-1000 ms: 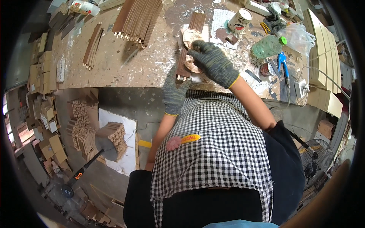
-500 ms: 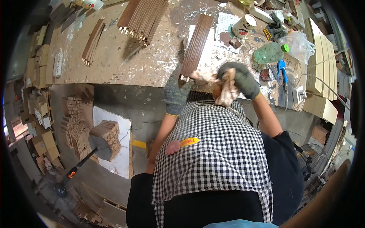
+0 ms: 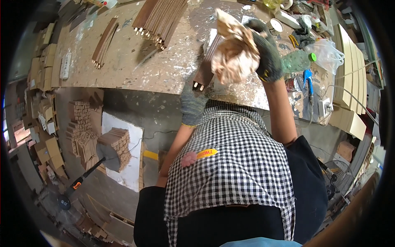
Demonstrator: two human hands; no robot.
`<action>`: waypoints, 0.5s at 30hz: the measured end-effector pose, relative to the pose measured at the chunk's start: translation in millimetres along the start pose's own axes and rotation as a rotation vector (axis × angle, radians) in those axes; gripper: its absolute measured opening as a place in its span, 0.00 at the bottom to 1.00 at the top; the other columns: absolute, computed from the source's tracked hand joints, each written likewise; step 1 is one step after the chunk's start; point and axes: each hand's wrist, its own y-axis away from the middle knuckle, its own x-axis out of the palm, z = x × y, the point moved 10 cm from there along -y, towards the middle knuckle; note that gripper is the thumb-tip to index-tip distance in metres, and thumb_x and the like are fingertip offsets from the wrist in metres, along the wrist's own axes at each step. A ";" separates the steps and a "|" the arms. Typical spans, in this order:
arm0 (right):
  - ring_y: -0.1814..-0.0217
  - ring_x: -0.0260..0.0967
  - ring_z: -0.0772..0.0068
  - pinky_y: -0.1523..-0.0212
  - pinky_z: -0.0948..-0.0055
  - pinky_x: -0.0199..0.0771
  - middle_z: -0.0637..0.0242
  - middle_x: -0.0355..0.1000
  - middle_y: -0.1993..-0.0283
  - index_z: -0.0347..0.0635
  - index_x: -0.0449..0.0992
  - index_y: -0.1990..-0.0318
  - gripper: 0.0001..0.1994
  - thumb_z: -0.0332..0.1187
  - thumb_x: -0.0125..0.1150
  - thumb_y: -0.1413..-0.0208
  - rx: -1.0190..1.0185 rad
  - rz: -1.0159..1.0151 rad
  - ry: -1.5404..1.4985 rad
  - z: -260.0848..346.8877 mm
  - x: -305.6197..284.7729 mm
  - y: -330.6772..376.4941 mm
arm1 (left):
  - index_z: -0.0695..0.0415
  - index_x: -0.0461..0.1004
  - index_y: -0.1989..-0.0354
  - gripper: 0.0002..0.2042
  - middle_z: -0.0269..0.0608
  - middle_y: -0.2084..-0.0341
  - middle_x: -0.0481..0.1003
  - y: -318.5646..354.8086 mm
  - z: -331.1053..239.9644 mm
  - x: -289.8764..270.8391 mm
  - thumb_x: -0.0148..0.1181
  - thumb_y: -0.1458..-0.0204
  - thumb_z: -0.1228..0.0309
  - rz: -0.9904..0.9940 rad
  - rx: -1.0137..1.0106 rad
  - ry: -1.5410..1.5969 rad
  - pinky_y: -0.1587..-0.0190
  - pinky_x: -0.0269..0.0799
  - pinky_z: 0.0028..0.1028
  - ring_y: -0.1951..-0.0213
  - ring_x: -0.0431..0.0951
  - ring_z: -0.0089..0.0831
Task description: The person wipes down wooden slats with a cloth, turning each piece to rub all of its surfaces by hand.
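Note:
My left hand [image 3: 193, 103], in a grey knit glove, is at the table's front edge and grips the near end of brown wooden slats [image 3: 203, 73]. Pale dowel pins stick out of that end; the fingertips are partly hidden beside and under the wood. My right hand [image 3: 268, 55], in a dark green-grey glove, is closed on a crumpled, brown-stained cloth rag [image 3: 235, 51]. The rag is raised over the slats and hides their far part.
On the paint-spattered table [image 3: 103, 78] lie a bundle of slats [image 3: 162, 20] and a smaller group [image 3: 105, 43]. At right are a green-capped bottle [image 3: 296, 61], a cup [image 3: 275, 26], a blue-handled tool [image 3: 307, 78] and a plastic bag [image 3: 329, 55]. Stacked wood pieces [image 3: 115, 142] stand lower left.
My right hand has moved the rag up and away from the near end of the slats, farther over the table. My left hand stays at the slats' near end.

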 end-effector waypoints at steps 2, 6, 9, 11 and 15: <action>0.54 0.77 0.71 0.58 0.76 0.82 0.59 0.77 0.52 0.37 0.76 0.46 0.17 0.34 0.65 0.39 -0.225 -0.011 0.513 -4.7 -12.0 -20.1 | 0.65 0.64 0.35 0.31 0.50 0.41 0.71 3.9 -1.9 2.8 0.70 0.47 0.75 0.012 0.022 0.012 0.41 0.74 0.33 0.41 0.73 0.38; 0.63 0.79 0.69 0.63 0.74 0.86 0.60 0.78 0.56 0.41 0.74 0.46 0.17 0.32 0.67 0.41 -0.024 -0.193 0.282 -39.2 12.8 -27.7 | 0.64 0.63 0.34 0.31 0.49 0.41 0.70 -7.5 4.2 -4.3 0.68 0.45 0.74 0.015 0.036 0.324 0.42 0.74 0.31 0.42 0.73 0.35; 0.55 0.77 0.67 0.55 0.68 0.82 0.63 0.76 0.54 0.43 0.74 0.45 0.18 0.30 0.67 0.43 -0.369 0.057 0.768 -55.8 73.0 6.0 | 0.63 0.67 0.38 0.28 0.45 0.46 0.74 -14.2 80.8 2.9 0.64 0.41 0.59 0.003 -0.186 0.402 0.45 0.74 0.30 0.53 0.77 0.33; 0.50 0.74 0.64 0.50 0.63 0.77 0.63 0.76 0.53 0.44 0.76 0.46 0.19 0.28 0.67 0.46 -0.445 0.301 0.877 -47.9 121.5 40.5 | 0.63 0.66 0.37 0.28 0.45 0.47 0.74 -8.2 86.0 -7.7 0.63 0.40 0.58 -0.047 -0.185 0.722 0.47 0.75 0.31 0.54 0.78 0.34; 0.48 0.73 0.58 0.48 0.59 0.72 0.64 0.75 0.52 0.48 0.79 0.48 0.21 0.30 0.69 0.53 -0.736 0.537 1.162 -45.8 163.7 77.0 | 0.63 0.65 0.36 0.29 0.45 0.48 0.75 5.9 97.6 -16.3 0.59 0.38 0.55 -0.056 -0.355 1.382 0.49 0.77 0.33 0.56 0.79 0.36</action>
